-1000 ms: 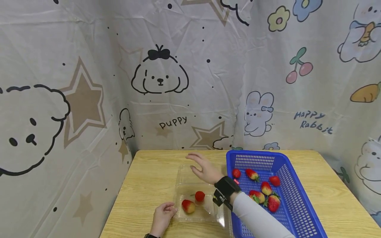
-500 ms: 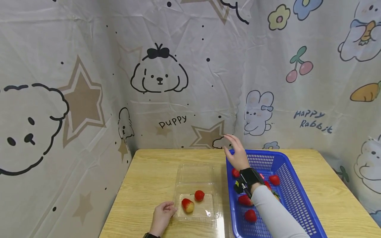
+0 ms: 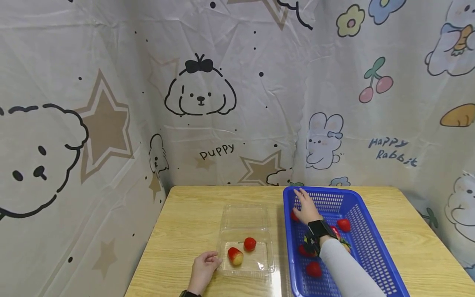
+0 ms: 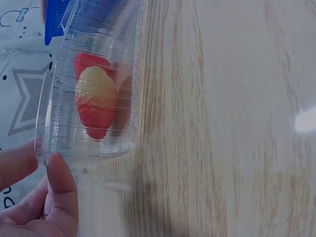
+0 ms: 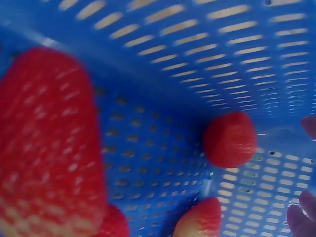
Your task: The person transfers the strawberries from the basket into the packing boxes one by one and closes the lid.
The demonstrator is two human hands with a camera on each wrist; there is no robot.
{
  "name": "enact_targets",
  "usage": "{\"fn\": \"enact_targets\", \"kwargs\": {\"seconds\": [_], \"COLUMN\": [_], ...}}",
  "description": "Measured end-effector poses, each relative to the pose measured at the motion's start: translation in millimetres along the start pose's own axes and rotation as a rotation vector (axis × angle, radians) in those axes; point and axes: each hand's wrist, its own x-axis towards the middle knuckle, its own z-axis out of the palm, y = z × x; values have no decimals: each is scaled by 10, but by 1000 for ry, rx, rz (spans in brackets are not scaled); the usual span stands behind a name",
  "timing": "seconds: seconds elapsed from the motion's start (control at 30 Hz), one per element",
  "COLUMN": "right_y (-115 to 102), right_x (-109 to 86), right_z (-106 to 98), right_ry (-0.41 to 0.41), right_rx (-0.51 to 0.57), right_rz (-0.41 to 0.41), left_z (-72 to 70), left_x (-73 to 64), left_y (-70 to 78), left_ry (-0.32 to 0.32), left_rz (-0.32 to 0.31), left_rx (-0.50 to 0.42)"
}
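Note:
My left hand (image 3: 203, 268) pinches the near left corner of a clear plastic clamshell box (image 4: 59, 118) between thumb and finger. The box lies with its lid (image 3: 246, 217) folded back. Inside sit a red-and-pale strawberry (image 3: 235, 256) and a rounder red one (image 3: 250, 243). My right hand (image 3: 308, 209) reaches into the blue basket (image 3: 375, 235) at its far left, fingers spread and holding nothing. Just below its fingers is a red strawberry (image 3: 295, 215), partly covered by the hand. In the right wrist view, fingertips (image 5: 307, 215) show at the right edge, apart from a strawberry (image 5: 230, 139).
More strawberries lie in the basket, including one at the right (image 3: 344, 225) and one near the front (image 3: 314, 269); the right forearm hides others. The wooden table (image 3: 189, 218) meets a printed curtain (image 3: 222, 136) at its back edge.
My right hand has moved from above the clear box rightward over the basket, then lowered into it. The left hand stays at the box's corner.

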Motion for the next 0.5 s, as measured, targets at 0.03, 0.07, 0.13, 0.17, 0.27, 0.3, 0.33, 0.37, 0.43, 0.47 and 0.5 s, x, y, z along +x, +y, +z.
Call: {"fn": "enact_targets", "kwargs": {"seconds": [0.03,0.07,0.13,0.17,0.27,0.3,0.33,0.37,0.43,0.47,0.5], "right_y": [15,27,39,41,47,44,54,62,69,72,66], "right_x": [-14,-24,-41,-50,-93,-114,-132,-152,-186,-200,-211], "right_z": [15,31,65,82,139,155,178,197,223,231,232], "right_ry": [-8,-11,-19,-22,-46,-59,-69,-82,-116,-134,-148], "right_rx": [-14,-20,-31,-34,-44,-47,-49,-52,-54,-59,-57], "right_rz": [4,2,11,15,27,32,32,31,36,41,47], "left_z": [1,0,-2,-3,-4,-4,-4,-4,-1,0,1], "left_x": [2,7,14,17,21,21,21,20,17,14,12], "left_y": [-1,-3,-8,-11,-15,-15,-12,-11,-10,-11,-12], "left_ry": [0,2,5,6,10,10,9,7,5,5,5], "left_rz": [-2,-2,-4,-4,-4,-3,-5,-6,-5,-4,-3], "left_rx": [1,5,11,13,17,18,18,19,16,15,15]}}
